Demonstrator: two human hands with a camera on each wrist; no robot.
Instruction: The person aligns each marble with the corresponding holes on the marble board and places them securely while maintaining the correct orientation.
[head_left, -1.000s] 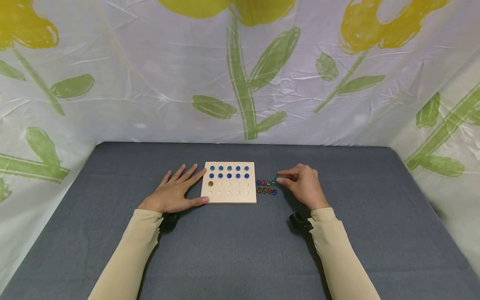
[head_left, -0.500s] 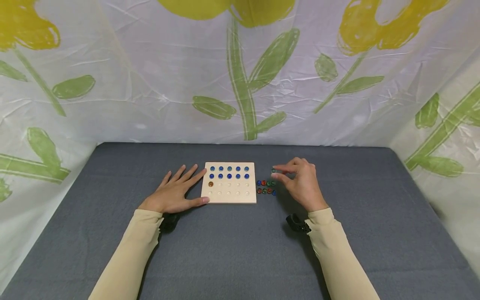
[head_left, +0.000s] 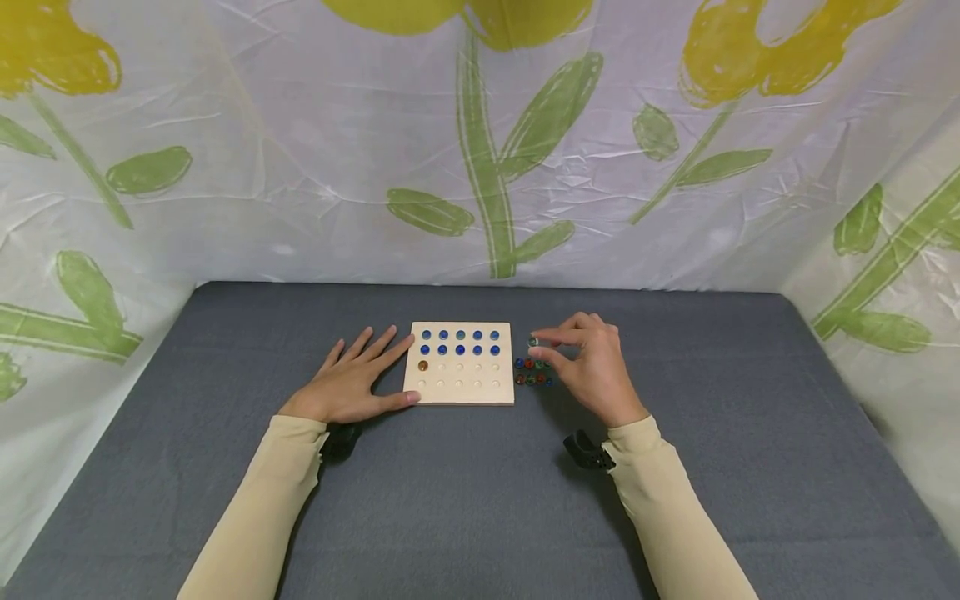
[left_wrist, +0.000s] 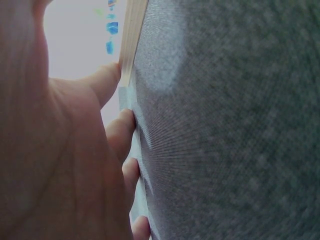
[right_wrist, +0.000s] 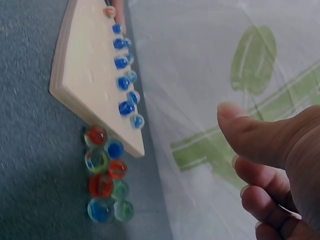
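Note:
A pale wooden board with rows of shallow holes lies on the table. Its two far rows are filled with blue marbles, and an amber marble sits at the left of the third row. My left hand is flat with fingers spread, its thumb and index finger touching the board's left side. Between thumb and index finger, my right hand pinches a greenish glass marble, held above the table right of the board. In the right wrist view the thumb shows, but that marble is hidden.
Two short rows of loose marbles, red, blue and green, lie against the board's right edge, below my right hand. Dark grey cloth covers the table. A white curtain with painted flowers hangs behind it.
My right hand has lifted the greenish marble from the right end of the loose rows and carried it leftward toward the board. The left hand stays in place.

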